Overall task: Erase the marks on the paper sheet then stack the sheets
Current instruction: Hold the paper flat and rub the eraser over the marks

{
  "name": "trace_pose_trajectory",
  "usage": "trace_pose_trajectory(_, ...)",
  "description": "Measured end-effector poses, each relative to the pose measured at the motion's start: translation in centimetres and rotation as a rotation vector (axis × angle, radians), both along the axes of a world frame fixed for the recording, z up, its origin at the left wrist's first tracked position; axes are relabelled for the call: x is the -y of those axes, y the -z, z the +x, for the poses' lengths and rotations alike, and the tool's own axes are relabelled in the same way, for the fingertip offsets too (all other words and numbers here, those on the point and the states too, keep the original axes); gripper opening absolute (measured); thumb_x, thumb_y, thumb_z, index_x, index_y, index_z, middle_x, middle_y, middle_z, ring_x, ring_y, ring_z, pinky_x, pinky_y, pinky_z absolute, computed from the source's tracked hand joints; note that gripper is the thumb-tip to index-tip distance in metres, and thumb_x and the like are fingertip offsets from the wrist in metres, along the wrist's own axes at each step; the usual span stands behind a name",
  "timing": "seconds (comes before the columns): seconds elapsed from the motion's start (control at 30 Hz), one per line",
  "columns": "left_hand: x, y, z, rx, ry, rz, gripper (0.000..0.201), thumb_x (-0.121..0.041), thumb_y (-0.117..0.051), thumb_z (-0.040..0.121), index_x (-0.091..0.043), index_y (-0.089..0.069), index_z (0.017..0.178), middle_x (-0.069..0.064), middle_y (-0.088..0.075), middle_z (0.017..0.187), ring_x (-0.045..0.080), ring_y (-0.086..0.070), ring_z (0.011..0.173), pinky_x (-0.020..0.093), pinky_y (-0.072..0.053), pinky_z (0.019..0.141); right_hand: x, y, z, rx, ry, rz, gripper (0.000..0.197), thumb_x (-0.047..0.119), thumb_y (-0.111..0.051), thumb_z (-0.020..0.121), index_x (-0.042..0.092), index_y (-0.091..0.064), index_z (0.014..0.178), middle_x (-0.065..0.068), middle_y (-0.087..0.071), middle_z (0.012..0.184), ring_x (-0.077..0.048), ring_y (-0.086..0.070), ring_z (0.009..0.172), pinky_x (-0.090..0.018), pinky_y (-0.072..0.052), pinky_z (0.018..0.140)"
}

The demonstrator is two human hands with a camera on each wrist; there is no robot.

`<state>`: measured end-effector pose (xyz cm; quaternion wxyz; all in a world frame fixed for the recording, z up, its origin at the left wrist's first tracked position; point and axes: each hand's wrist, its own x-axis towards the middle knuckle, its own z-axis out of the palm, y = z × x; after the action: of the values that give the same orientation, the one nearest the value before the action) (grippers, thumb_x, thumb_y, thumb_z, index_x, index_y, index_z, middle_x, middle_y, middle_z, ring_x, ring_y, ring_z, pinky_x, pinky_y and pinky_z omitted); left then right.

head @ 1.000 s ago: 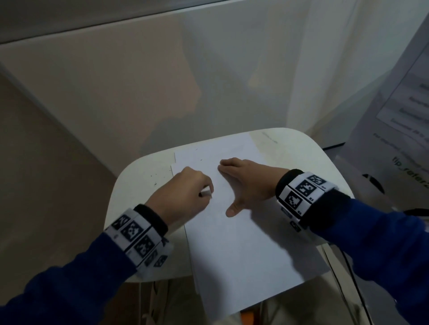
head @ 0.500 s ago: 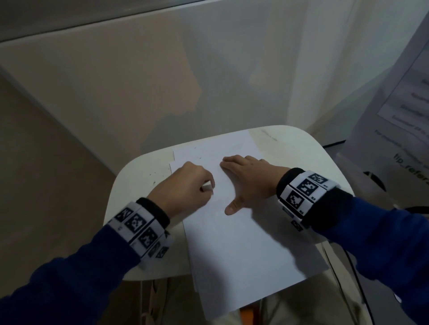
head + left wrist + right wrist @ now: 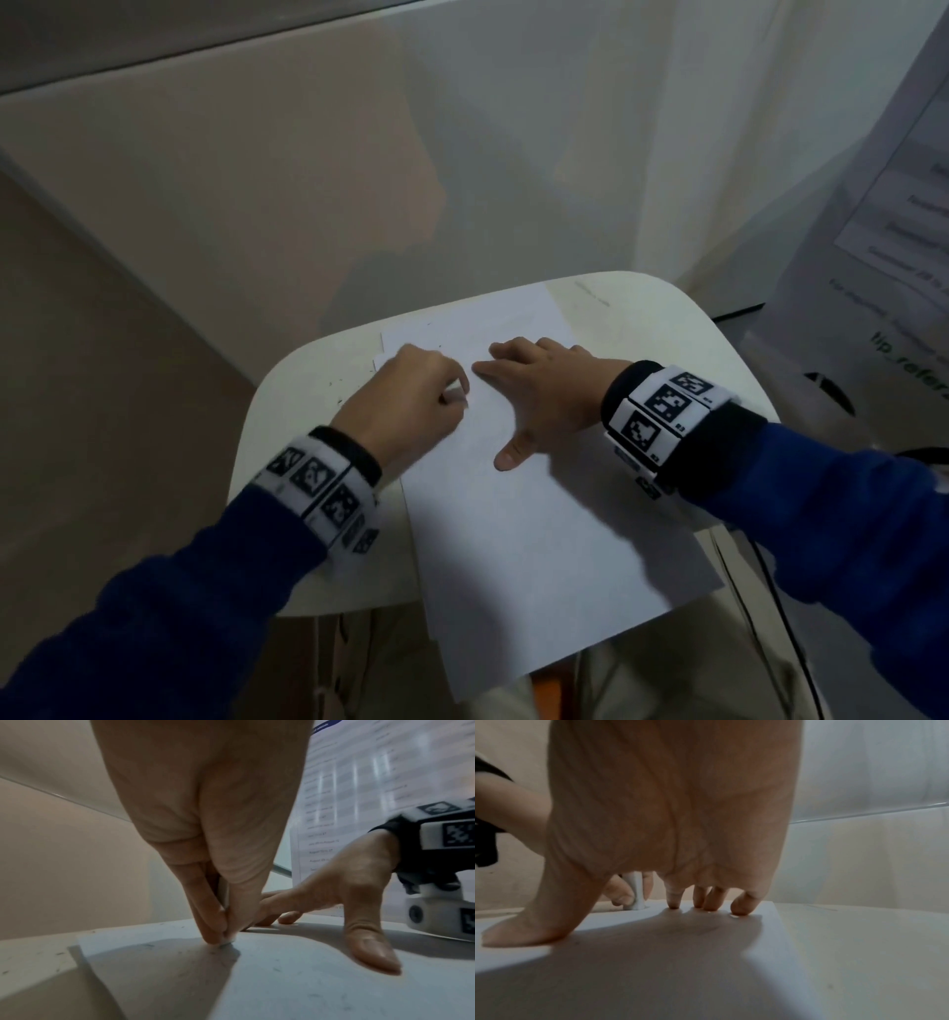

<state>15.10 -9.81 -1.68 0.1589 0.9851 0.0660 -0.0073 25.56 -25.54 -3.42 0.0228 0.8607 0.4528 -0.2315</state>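
Observation:
A white paper sheet lies on a small round-cornered white table, with its near end hanging over the table's front edge. A second sheet shows beneath it at the far end. My left hand pinches a small white eraser and holds its tip on the sheet's upper left part. My right hand lies spread on the sheet just right of the eraser, fingertips and thumb pressing the paper down. Faint grey specks lie on the paper around the eraser.
A pale wall rises close behind the table. A printed poster leans at the right. A black cable runs down past the table's right front edge. Dark specks dot the table's left part.
My left hand with the eraser has shifted slightly up and to the left on the sheet. My right hand stays pressed on the paper in the same pose.

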Motion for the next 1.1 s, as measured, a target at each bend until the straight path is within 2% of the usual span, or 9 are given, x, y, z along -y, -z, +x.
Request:
trace_pose_trajectory(0.13,-0.5,0.0,0.6,0.004,-0.019,0.029,0.018,-0.017,-0.061,0.088,-0.017,-0.077,0.095,0.0,-0.068,0.081,0.015,-0.063,0.07,0.027,-0.051,0.063,0.0,0.0,-0.1,0.006,-0.002,0.005,0.119,0.084,-0.066,0.059,0.038,-0.011,0.153,0.007,-0.008,0.162,-0.026,-0.019,0.145,-0.051,-0.028,0.112)
trace_pose_trajectory(0.3,1.3,-0.3,-0.7,-0.106,0.108,0.018,0.019,-0.019,-0.061,0.087,-0.019,-0.077,0.099,-0.005,-0.064,0.077,0.008,-0.059,0.065,0.021,-0.047,0.06,0.3,0.1,-0.1,-0.008,0.035,0.042,0.124,0.082,-0.07,0.057,0.032,-0.012,0.154,0.011,-0.009,0.161,-0.022,-0.02,0.145,-0.048,-0.027,0.114)
trace_pose_trajectory(0.4,0.6,-0.2,0.2,-0.069,0.089,0.033,0.019,-0.018,-0.061,0.086,-0.02,-0.076,0.098,-0.003,-0.065,0.081,0.013,-0.062,0.071,0.026,-0.052,0.065,0.3,0.1,0.0,-0.01,0.038,0.046,0.125,0.082,-0.07,0.056,0.031,-0.012,0.155,0.012,-0.01,0.161,-0.021,-0.02,0.144,-0.048,-0.027,0.114)
trace_pose_trajectory(0.5,-0.4,-0.2,1.6,0.0,-0.009,0.041,0.019,-0.016,-0.059,0.087,-0.017,-0.076,0.096,0.003,-0.069,0.088,0.019,-0.065,0.077,0.033,-0.056,0.071,0.1,0.1,0.0,0.003,0.03,0.043,0.125,0.084,-0.069,0.056,0.03,-0.013,0.154,0.011,-0.012,0.16,-0.022,-0.022,0.144,-0.05,-0.029,0.113)
trace_pose_trajectory(0.6,0.3,-0.1,1.4,-0.005,-0.008,0.036,0.017,-0.016,-0.06,0.087,-0.018,-0.076,0.094,0.0,-0.065,0.081,0.017,-0.062,0.073,0.03,-0.053,0.067,0.2,0.1,-0.1,0.009,0.04,0.052,0.125,0.083,-0.069,0.056,0.029,-0.014,0.154,0.011,-0.014,0.16,-0.021,-0.024,0.143,-0.049,-0.029,0.113)
trace_pose_trajectory(0.77,2.9,-0.2,-0.7,-0.097,0.129,-0.007,0.015,-0.018,-0.06,0.083,-0.017,-0.075,0.086,-0.007,-0.061,0.067,0.008,-0.058,0.059,0.027,-0.051,0.057,0.4,0.0,-0.1,-0.018,0.048,0.061,0.126,0.079,-0.072,0.057,0.028,-0.012,0.155,0.012,-0.011,0.161,-0.02,-0.021,0.144,-0.047,-0.026,0.115)
trace_pose_trajectory(0.97,0.5,0.0,1.9,0.008,-0.002,0.023,0.018,-0.017,-0.059,0.087,-0.018,-0.076,0.092,0.002,-0.068,0.083,0.018,-0.064,0.074,0.036,-0.057,0.07,0.3,-0.1,-0.2,-0.007,0.051,0.059,0.127,0.081,-0.07,0.058,0.028,-0.01,0.156,0.012,-0.011,0.161,-0.02,-0.021,0.145,-0.047,-0.026,0.113)
trace_pose_trajectory(1.03,1.1,0.0,1.7,-0.004,0.015,0.043,0.018,-0.016,-0.057,0.087,-0.018,-0.075,0.09,-0.002,-0.063,0.077,0.017,-0.062,0.071,0.033,-0.055,0.067,0.3,0.0,-0.2,-0.002,0.048,0.062,0.126,0.081,-0.07,0.058,0.028,-0.01,0.156,0.012,-0.011,0.161,-0.02,-0.022,0.144,-0.047,-0.027,0.112)
trace_pose_trajectory(1.1,2.3,0.0,0.9,-0.021,0.076,0.021,0.016,-0.015,-0.057,0.086,-0.017,-0.073,0.085,-0.009,-0.056,0.065,0.01,-0.058,0.061,0.027,-0.048,0.056,0.4,-0.1,-0.2,-0.01,0.054,0.067,0.125,0.079,-0.072,0.058,0.029,-0.011,0.156,0.013,-0.012,0.161,-0.019,-0.022,0.144,-0.046,-0.026,0.113)
